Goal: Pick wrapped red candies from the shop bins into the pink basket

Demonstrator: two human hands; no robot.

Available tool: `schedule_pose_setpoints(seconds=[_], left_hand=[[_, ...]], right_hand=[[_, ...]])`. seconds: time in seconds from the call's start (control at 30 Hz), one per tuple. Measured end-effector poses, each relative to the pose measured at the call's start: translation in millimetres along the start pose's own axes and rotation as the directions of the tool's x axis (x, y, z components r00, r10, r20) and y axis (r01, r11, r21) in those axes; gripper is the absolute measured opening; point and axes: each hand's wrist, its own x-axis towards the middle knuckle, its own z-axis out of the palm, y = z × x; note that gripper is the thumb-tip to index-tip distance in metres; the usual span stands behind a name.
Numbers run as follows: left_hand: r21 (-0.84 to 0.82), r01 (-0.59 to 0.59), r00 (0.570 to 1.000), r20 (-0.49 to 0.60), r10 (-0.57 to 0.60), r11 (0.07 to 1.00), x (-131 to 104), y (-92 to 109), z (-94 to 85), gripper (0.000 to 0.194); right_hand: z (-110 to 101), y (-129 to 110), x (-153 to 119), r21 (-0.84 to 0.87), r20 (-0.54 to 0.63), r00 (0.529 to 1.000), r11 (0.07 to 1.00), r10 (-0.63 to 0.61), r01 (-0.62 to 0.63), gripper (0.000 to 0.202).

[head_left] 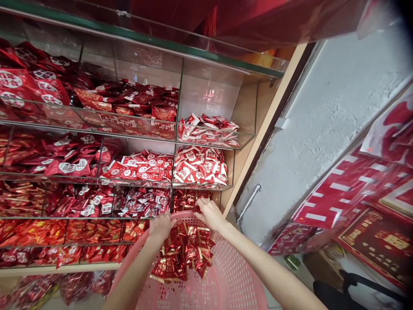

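Note:
A pink perforated plastic basket (235,258) is tilted against the front of the shelf. Inside it lies a heap of shiny red-and-gold candy packets (183,254). My left hand (161,226) is closed over the basket's upper rim. Just beyond that rim, my right hand (208,213) reaches to the low compartment of red-and-gold packets (183,200), its thumb apart from its bent fingers. Nothing shows in its grasp, though the fingertips are partly hidden among the packets.
Glass-divided shelves hold red-and-white packets (200,165), dark red packets (145,202) and orange-red packets (32,232). A glass shelf edge (161,41) juts out above. To the right are a wooden side panel (267,116), a grey wall (322,112) and hanging red goods (335,193).

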Motion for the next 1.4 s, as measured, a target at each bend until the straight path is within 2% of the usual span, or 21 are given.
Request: schedule_pose_setpoints(seconds=[0.13, 0.3, 0.63, 0.8, 0.93, 1.03, 1.13, 1.27, 1.4], left_hand=[[0.006, 0.012, 1.0, 0.0, -0.012, 1.0, -1, 0, -0.7, 0.05], [0.001, 0.001, 1.0, -0.003, -0.001, 1.0, -1, 0, -0.7, 0.05], [-0.014, -0.006, 1.0, -0.024, 0.006, 1.0, 2, -1, 2.7, 0.049], [-0.007, -0.009, 1.0, -0.016, 0.009, 1.0, 2, -1, 1.3, 0.048], [-0.002, -0.004, 1.0, 0.008, 0.004, 1.0, -1, 0, -2.7, 0.05], [-0.008, 0.002, 1.0, 0.018, -0.002, 1.0, -2, 1, -5.5, 0.048], [-0.006, 0.011, 1.0, 0.013, -0.011, 1.0, -3, 2, -6.3, 0.048], [-0.01, 0.015, 1.0, 0.028, -0.015, 1.0, -2, 2, -6.2, 0.048], [-0.009, 0.004, 0.999, 0.046, -0.003, 1.0, -1, 1, -7.5, 0.048]], right_hand=[[4, -7, -21, -0.029, 0.055, 0.998, 1.0, 0.003, -0.002, 0.02], [18, -10, -26, -0.083, 0.129, 0.99, 0.995, 0.062, -0.051, 0.021], [41, -14, -23, -0.159, 0.097, 0.992, 0.985, 0.081, -0.065, 0.03], [36, -15, -20, -0.105, 0.065, 0.994, 0.991, 0.087, -0.08, 0.039], [23, -3, -5, -0.051, 0.017, 0.994, 0.993, 0.107, -0.106, 0.045], [20, 15, 15, -0.083, 0.033, 0.981, 0.979, 0.189, -0.186, 0.037], [27, 36, 38, -0.136, 0.072, 0.959, 0.955, 0.276, -0.264, 0.028], [41, 54, 60, -0.163, 0.148, 0.942, 0.947, 0.301, -0.277, 0.046], [52, 60, 70, -0.174, 0.186, 0.942, 0.953, 0.279, -0.248, 0.064]])
